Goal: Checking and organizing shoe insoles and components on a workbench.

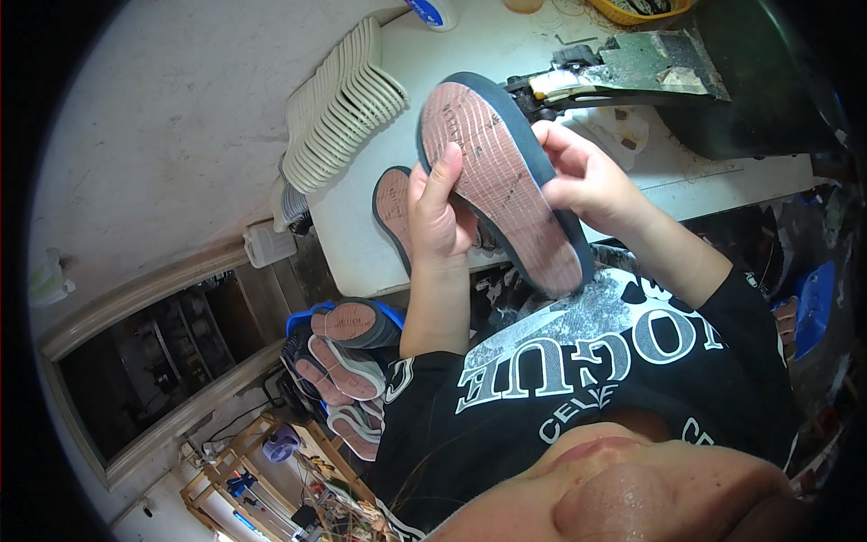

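A shoe sole with a pinkish-brown, wavy-lined face and a dark rim is held up over the table's front edge, tilted with that face toward me. My left hand grips its left edge at the waist, thumb lying on the lined face and the other fingers behind. On the opposite edge, my right hand is closed, thumb and fingers pinching the dark rim. Whatever the fingers behind the sole touch is hidden. A second, similar sole lies on the table just left of my left hand, partly covered by it.
Beyond the left hand, a row of nested cream soles leans along the white table. A sewing machine occupies the far right, with a yellow basket behind. Several more soles fill a blue bin at lower left. A white jug stands by the wall.
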Action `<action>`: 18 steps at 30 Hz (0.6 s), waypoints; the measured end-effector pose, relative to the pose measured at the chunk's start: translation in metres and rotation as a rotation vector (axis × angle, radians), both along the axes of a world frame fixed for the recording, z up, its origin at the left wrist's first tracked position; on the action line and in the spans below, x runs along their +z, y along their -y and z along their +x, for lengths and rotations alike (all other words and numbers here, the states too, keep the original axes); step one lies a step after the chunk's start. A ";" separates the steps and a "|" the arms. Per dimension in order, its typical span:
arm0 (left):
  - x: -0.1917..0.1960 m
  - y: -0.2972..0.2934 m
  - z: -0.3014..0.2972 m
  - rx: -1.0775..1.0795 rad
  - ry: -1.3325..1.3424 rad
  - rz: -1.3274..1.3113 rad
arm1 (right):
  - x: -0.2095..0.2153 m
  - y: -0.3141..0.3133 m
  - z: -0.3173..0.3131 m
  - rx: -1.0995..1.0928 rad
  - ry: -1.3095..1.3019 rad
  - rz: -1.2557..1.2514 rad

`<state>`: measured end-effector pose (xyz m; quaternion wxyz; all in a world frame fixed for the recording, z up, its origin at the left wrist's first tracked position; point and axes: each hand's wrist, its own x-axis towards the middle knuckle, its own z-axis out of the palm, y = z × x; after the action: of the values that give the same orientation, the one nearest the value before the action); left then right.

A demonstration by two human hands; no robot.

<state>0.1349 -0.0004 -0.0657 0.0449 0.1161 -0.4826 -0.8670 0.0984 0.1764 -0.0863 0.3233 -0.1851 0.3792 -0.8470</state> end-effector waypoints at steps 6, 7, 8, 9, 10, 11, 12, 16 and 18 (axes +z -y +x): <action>0.002 -0.026 -0.010 -0.278 -0.079 0.103 | -0.016 -0.017 -0.009 0.206 0.182 -0.233; 0.004 -0.028 -0.010 -0.292 -0.080 0.107 | -0.017 -0.023 -0.018 0.255 0.065 -0.130; 0.007 -0.027 -0.009 -0.258 -0.086 0.039 | -0.015 -0.027 -0.023 0.315 -0.053 -0.030; 0.011 -0.025 -0.010 -0.221 -0.092 -0.029 | -0.005 -0.032 -0.028 0.302 -0.097 0.113; 0.014 -0.022 -0.012 -0.184 -0.098 -0.097 | 0.015 -0.034 -0.032 0.266 -0.170 0.220; 0.015 -0.016 -0.013 -0.193 -0.109 -0.146 | 0.024 -0.040 -0.037 0.258 -0.178 0.337; 0.011 -0.019 -0.017 -0.201 -0.113 -0.143 | 0.028 -0.044 -0.040 0.250 -0.184 0.454; 0.005 -0.028 -0.035 -0.077 -0.228 -0.330 | 0.034 -0.037 -0.031 -0.087 -0.102 0.565; 0.004 -0.027 -0.040 -0.002 -0.220 -0.320 | 0.035 -0.034 -0.029 -0.098 -0.144 0.587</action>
<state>0.0952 0.0268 -0.0621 0.1142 0.0116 -0.6064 -0.7868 0.0691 0.2104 -0.0515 0.2937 -0.1249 0.6383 -0.7005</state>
